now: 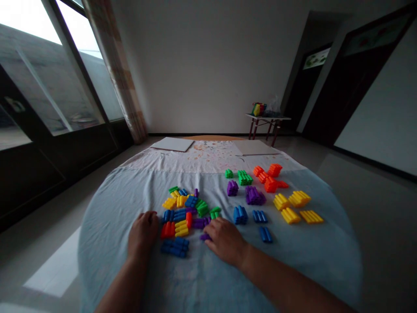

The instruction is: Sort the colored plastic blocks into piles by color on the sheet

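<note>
My right hand (224,240) is closed at the right edge of a mixed-colour group of blocks, its fingertips on a small purple block (205,237). Beside that group on the left rests my left hand (143,230), fingers curled, and whether anything is in them is hidden. Between the hands lie blue blocks (175,247), red blocks (167,230), yellow blocks (181,228) and green blocks (202,208). More purple blocks (198,223) touch or nearly touch my right fingertips.
Sorted piles stand to the right: orange (270,184), yellow (299,198), purple (255,195), blue (240,214) and green (244,177). Two flat boards (172,144) lie at the far edge of the cloth-covered round table (110,243). A small side table (269,116) holds bags.
</note>
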### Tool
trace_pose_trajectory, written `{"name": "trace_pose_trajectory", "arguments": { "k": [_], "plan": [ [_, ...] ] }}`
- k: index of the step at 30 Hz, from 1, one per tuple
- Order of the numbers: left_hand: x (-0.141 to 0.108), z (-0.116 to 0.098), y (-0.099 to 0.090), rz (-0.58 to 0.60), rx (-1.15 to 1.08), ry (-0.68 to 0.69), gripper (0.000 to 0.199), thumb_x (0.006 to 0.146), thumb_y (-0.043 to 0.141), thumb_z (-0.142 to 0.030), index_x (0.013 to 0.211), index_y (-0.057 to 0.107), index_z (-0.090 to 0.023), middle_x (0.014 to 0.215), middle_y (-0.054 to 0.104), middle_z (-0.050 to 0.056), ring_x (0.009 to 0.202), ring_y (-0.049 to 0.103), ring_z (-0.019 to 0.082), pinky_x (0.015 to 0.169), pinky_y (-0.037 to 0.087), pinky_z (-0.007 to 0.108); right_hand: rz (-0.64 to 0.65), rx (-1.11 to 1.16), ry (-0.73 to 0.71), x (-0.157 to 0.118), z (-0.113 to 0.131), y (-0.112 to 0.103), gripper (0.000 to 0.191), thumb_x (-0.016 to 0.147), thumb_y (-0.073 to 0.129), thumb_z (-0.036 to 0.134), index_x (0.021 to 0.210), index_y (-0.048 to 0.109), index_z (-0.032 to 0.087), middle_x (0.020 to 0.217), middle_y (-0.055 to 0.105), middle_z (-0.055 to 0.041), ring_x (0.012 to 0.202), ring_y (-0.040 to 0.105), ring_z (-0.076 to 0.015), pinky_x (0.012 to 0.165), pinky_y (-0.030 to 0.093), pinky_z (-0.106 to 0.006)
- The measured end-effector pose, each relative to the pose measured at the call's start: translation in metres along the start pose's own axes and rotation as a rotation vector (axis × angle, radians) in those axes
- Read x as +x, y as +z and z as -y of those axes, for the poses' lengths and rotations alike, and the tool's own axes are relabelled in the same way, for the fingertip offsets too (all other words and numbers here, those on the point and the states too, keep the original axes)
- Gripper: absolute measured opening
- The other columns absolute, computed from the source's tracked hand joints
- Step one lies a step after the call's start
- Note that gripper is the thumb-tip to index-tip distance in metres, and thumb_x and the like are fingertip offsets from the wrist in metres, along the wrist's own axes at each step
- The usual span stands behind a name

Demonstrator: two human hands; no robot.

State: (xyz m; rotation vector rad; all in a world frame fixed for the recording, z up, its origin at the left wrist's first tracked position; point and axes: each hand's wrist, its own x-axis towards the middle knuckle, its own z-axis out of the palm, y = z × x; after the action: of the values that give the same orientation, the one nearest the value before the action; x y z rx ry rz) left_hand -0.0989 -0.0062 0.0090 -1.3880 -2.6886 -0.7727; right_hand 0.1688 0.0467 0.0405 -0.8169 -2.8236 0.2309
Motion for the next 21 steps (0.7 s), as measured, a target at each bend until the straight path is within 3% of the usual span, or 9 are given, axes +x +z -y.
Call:
{"name": "trace_pose_trajectory", "arguments": {
  "k": [2, 7, 13, 16, 21],
  "plan": [
    [0.0, 0.0, 0.001, -0.005, -0.007, 0.002, 0.042, 0.085, 0.03, -0.037, 0.098, 0.065, -0.017, 0.102, 0.065, 0.01, 0.089, 0.062, 0.02, 0.077, 0.046, 0.028, -0.069, 0.051, -0.004, 0.005, 0.001, -0.001, 0.019, 0.082, 0.062, 0.026, 0.099, 0.062, 0.018, 0.096, 0.062, -0.0058, 0.096, 0.053, -0.0211, 0.086, 0.041, -0.033],
    [0.0, -0.001, 0.003, -0.022, -0.025, -0.001, 0.039, 0.085, 0.031, -0.033, 0.097, 0.065, -0.016, 0.099, 0.066, 0.01, 0.088, 0.062, 0.02, 0.078, 0.045, 0.029, -0.176, 0.181, -0.185, 0.032, 0.026, 0.007, 0.023, 0.084, 0.059, 0.029, 0.106, 0.06, 0.02, 0.108, 0.062, -0.0041, 0.102, 0.05, -0.0208, 0.091, 0.037, -0.035],
    [-0.002, 0.0, 0.004, -0.039, -0.031, 0.018, 0.036, 0.084, 0.034, -0.03, 0.098, 0.064, -0.017, 0.099, 0.066, 0.009, 0.089, 0.062, 0.019, 0.079, 0.045, 0.028, -0.096, 0.178, -0.203, 0.076, 0.061, 0.026, 0.031, 0.085, 0.056, 0.029, 0.113, 0.058, 0.018, 0.117, 0.061, -0.0071, 0.106, 0.05, -0.0224, 0.092, 0.037, -0.039],
    [-0.001, 0.002, 0.005, -0.043, -0.028, 0.019, 0.035, 0.084, 0.034, -0.03, 0.098, 0.064, -0.017, 0.099, 0.066, 0.009, 0.089, 0.062, 0.019, 0.079, 0.045, 0.027, -0.028, 0.116, -0.166, 0.082, 0.061, 0.023, 0.024, 0.084, 0.056, 0.028, 0.105, 0.062, 0.02, 0.109, 0.064, -0.0064, 0.102, 0.052, -0.0241, 0.088, 0.039, -0.041],
    [0.0, 0.005, 0.005, -0.024, -0.04, 0.028, 0.038, 0.084, 0.033, -0.033, 0.098, 0.064, -0.017, 0.102, 0.066, 0.009, 0.09, 0.062, 0.019, 0.079, 0.046, 0.028, -0.022, 0.019, -0.105, 0.078, 0.043, 0.012, 0.019, 0.082, 0.057, 0.028, 0.096, 0.065, 0.018, 0.1, 0.065, -0.0087, 0.101, 0.052, -0.0262, 0.087, 0.039, -0.043]
  ]
}}
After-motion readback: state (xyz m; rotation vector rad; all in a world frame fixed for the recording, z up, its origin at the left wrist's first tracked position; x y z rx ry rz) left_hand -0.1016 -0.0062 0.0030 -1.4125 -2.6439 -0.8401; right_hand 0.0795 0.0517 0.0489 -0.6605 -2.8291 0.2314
